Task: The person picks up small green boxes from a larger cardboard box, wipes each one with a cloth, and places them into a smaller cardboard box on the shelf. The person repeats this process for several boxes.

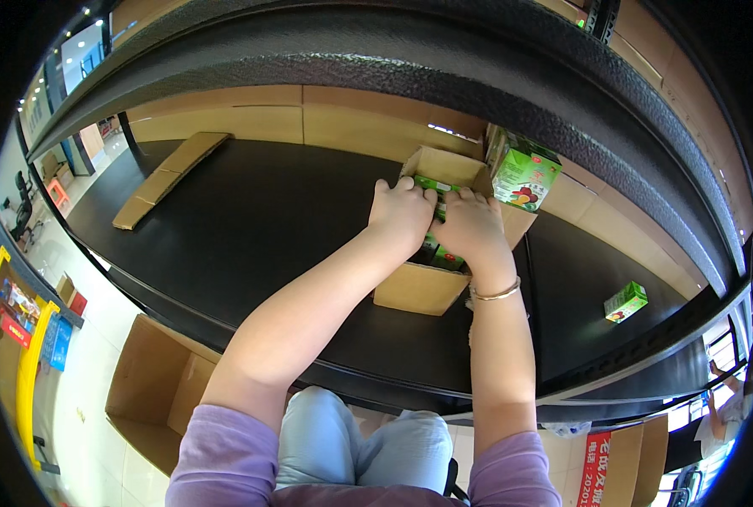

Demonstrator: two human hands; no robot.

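An open cardboard box (422, 289) stands on the black shelf with its flaps spread. Green drink cartons (447, 258) are packed inside it. My left hand (403, 212) reaches over the box's left side, fingers curled down onto the cartons. Beside it my right hand (471, 225) rests over the cartons' right part, with its fingertips towards the far end. Both hands hide much of the contents, and whether either grips a carton cannot be seen. Just behind the box, to the right, stands a larger green drink pack (523, 174) with fruit pictured on it.
A single green carton (626, 301) stands on the shelf (275, 222) at the right. A folded cardboard strip (170, 180) lies at the left. Overhead runs a black shelf beam (376, 70). On the floor, an open cardboard box (154, 380) sits left of my legs. Another person (725, 409) is at far right.
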